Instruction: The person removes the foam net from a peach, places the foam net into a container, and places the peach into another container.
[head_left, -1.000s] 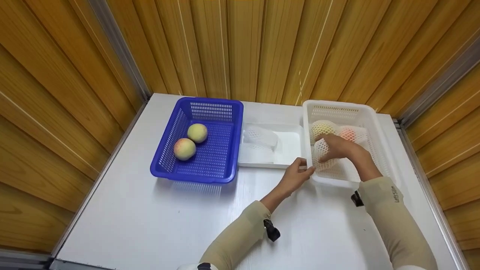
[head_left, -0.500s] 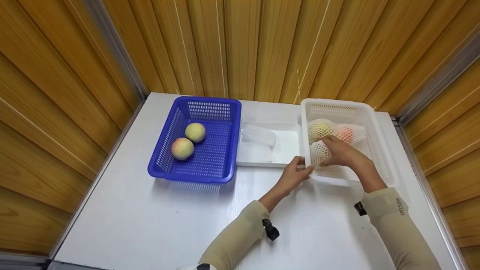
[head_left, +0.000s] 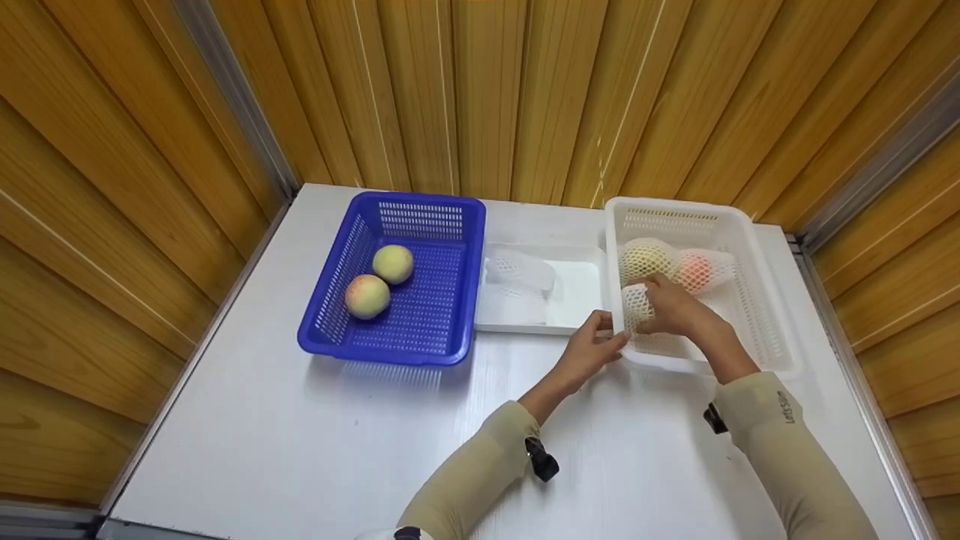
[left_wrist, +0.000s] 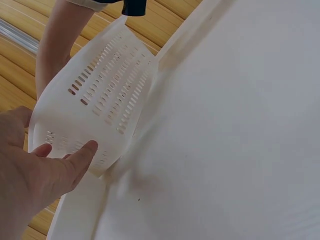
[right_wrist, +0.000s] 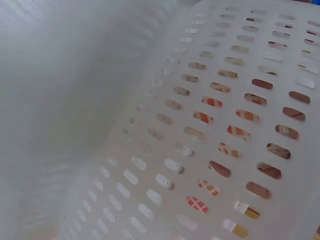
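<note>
My right hand (head_left: 673, 309) is inside the white basket (head_left: 759, 300), its fingers curled on a round fruit in a white foam net (head_left: 637, 306) by the left wall. Behind it lie a yellowish netted fruit (head_left: 646, 257) and a red-tinged netted peach (head_left: 696, 271). My left hand (head_left: 589, 352) holds the basket's near left corner from outside; the left wrist view shows a digit (left_wrist: 82, 152) against its slotted wall (left_wrist: 107, 80). In the right wrist view the basket wall (right_wrist: 165, 145) covers most of my right hand, and reddish fruit shows through the slots.
A blue basket (head_left: 466, 300) with two bare peaches (head_left: 367, 297) (head_left: 393, 265) stands left. Between the baskets, a shallow white tray (head_left: 581, 292) holds white foam nets (head_left: 520, 281). All stand on a white table (head_left: 300, 450) walled by wooden panels (head_left: 487, 105).
My right hand and the netted fruit have shifted slightly left and down, nearer the white basket's left wall. My left hand keeps its place at the corner.
</note>
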